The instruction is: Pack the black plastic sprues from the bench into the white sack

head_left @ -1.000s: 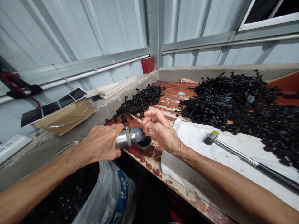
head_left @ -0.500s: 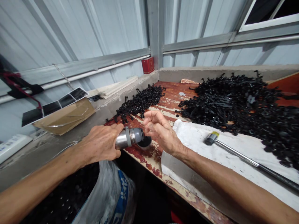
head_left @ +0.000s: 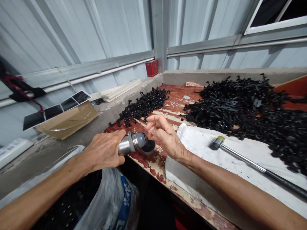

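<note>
My left hand (head_left: 103,148) is wrapped around a steel vacuum flask (head_left: 128,143), which lies tilted almost on its side with its grey-topped neck to the right. Just beyond that neck is my right hand (head_left: 165,137), its fingers curled and pressed together. Whether anything small is held in them is hidden. Beneath the neck a round black cup-like piece (head_left: 148,146) rests on the worn red tabletop (head_left: 144,164), partly covered by the flask and the hand.
Small black parts form a heap (head_left: 146,103) at the back left and a larger one (head_left: 227,99) at the right. A mallet (head_left: 242,159) lies on a white cloth (head_left: 271,185). Below my left arm stands an open sack (head_left: 107,198) of dark pieces. A cardboard piece (head_left: 69,119) leans left.
Both hands keep nearly the same pose. My left hand and the flask sit very slightly lower in the picture, and more of the sack's rim shows.
</note>
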The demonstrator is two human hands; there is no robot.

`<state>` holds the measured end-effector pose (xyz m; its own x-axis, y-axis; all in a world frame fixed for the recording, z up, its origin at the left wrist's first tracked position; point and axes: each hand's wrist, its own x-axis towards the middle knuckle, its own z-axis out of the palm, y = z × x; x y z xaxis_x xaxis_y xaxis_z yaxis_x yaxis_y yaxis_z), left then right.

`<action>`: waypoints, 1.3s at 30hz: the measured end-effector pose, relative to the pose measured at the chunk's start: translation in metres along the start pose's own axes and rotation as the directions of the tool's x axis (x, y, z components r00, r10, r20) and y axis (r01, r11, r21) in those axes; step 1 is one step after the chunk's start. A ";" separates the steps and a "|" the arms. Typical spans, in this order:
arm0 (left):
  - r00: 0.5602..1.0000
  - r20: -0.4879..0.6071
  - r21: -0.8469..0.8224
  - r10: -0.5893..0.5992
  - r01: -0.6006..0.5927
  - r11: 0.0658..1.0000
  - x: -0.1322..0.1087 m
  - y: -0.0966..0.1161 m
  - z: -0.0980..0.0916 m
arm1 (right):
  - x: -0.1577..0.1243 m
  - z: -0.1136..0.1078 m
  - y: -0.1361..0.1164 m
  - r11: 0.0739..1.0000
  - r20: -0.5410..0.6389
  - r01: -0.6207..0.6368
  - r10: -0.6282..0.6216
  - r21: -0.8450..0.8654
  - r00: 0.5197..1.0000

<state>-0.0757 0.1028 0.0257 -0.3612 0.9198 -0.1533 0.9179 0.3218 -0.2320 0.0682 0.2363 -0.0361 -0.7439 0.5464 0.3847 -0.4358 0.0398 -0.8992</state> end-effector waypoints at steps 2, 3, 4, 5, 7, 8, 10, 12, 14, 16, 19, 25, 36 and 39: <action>0.999 -0.038 -0.040 -0.021 0.020 0.999 -0.001 -0.003 0.010 | -0.001 0.002 0.000 0.999 0.004 0.017 -0.017 -0.029 1.000; 0.998 -0.062 -0.068 -0.032 0.028 0.997 -0.002 -0.004 0.016 | -0.002 0.004 0.000 0.999 0.007 0.030 -0.030 -0.034 1.000; 0.995 -0.087 -0.102 -0.045 0.037 0.994 -0.001 -0.005 0.021 | -0.003 0.006 0.000 0.998 0.017 0.046 -0.045 -0.043 0.999; 0.992 -0.111 -0.144 -0.060 0.044 0.989 -0.001 -0.007 0.027 | -0.003 0.007 -0.001 0.996 0.033 0.066 -0.064 -0.054 0.997; 0.982 -0.161 -0.258 -0.104 0.060 0.964 0.001 -0.010 0.036 | -0.003 0.006 -0.002 0.990 0.059 0.101 -0.096 -0.094 0.994; 0.973 -0.188 -0.326 -0.137 0.069 0.943 0.003 -0.012 0.039 | -0.002 0.003 -0.002 0.983 0.069 0.123 -0.115 -0.133 0.991; 0.943 -0.249 -0.481 -0.222 0.079 0.873 0.008 -0.017 0.044 | 0.001 -0.010 -0.003 0.959 0.092 0.139 -0.119 -0.249 0.989; 0.900 -0.308 -0.636 -0.308 0.046 0.771 0.014 -0.022 0.048 | 0.005 -0.028 -0.003 0.911 0.152 0.079 -0.018 -0.405 0.988; 0.856 -0.362 -0.766 -0.368 -0.049 0.641 0.022 -0.027 0.050 | 0.009 -0.046 -0.001 0.872 0.276 -0.044 0.202 -0.488 0.940; 0.819 -0.406 -0.846 -0.406 -0.169 0.505 0.031 -0.029 0.053 | 0.011 -0.058 0.006 0.838 0.335 -0.124 0.343 -0.532 0.877; 0.769 -0.445 -0.887 -0.459 -0.307 0.346 0.045 -0.026 0.056 | 0.008 -0.059 0.020 0.817 0.390 -0.167 0.430 -0.552 0.814; 0.732 -0.430 -0.899 -0.528 -0.402 0.175 0.070 -0.011 0.067 | -0.003 -0.044 0.050 0.775 0.317 -0.153 0.419 -0.614 0.851; 0.744 -0.400 -0.901 -0.536 -0.425 0.083 0.075 0.000 0.090 | -0.010 -0.032 0.053 0.738 0.201 -0.118 0.328 -0.664 0.923; 0.743 -0.398 -0.903 -0.537 -0.421 0.087 0.075 -0.001 0.092 | -0.012 -0.029 0.053 0.781 0.198 -0.116 0.294 -0.614 0.935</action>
<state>-0.1187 0.1509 -0.0742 -0.6963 0.6004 0.3933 0.3799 -0.1566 0.9117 0.0686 0.2562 -0.0949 -0.9238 0.3575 0.1369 0.0568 0.4816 -0.8746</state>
